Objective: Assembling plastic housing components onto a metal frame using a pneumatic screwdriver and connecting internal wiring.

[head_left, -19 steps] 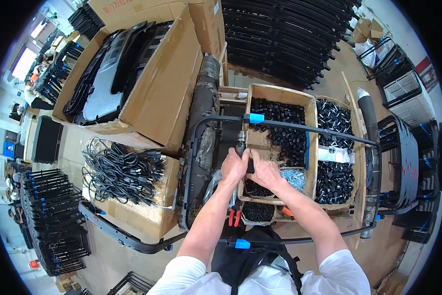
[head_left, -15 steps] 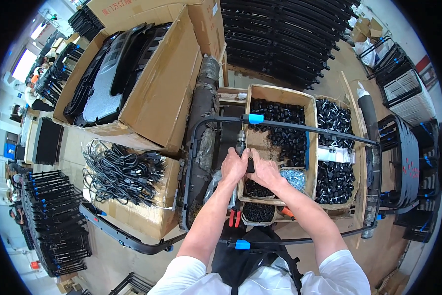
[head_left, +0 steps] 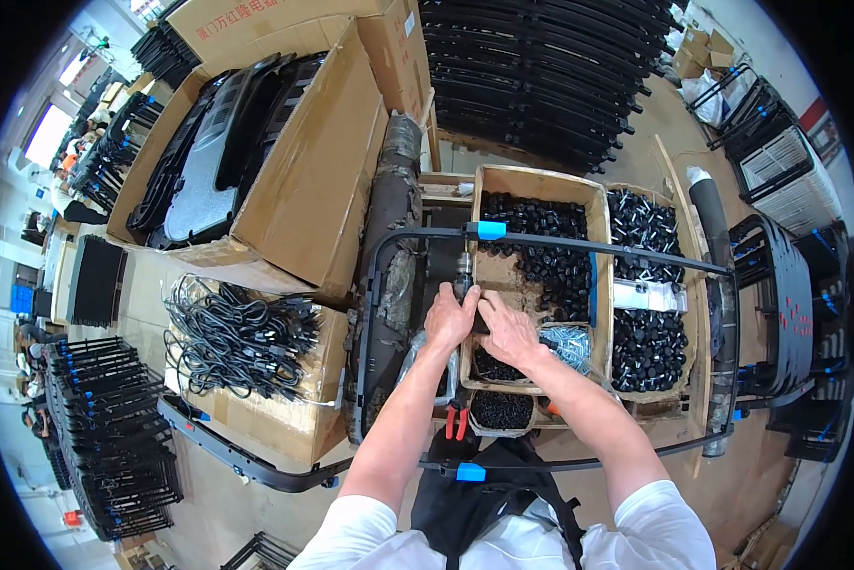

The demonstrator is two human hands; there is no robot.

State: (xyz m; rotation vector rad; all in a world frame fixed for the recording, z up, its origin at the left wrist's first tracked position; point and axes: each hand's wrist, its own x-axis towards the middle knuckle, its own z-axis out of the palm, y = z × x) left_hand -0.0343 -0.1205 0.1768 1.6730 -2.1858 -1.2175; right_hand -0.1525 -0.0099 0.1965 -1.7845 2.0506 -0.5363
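My left hand [head_left: 452, 316] and my right hand [head_left: 508, 330] meet close together in the middle of a black metal tube frame [head_left: 579, 245] with blue tape marks. The left hand grips a dark tool with a metal tip [head_left: 463, 275] that points away from me. The right hand touches the same spot from the right, and what its fingers hold is hidden. Both hands hover over the near left edge of an open cardboard box of small black parts [head_left: 550, 256].
A second box of black parts [head_left: 647, 285] stands to the right, and small tubs of parts [head_left: 501, 410] lie near me beside red-handled pliers [head_left: 455, 423]. Left are a carton of black cables [head_left: 237, 332], a large carton of black panels [head_left: 218, 152], and stacked black frames [head_left: 541, 57] behind.
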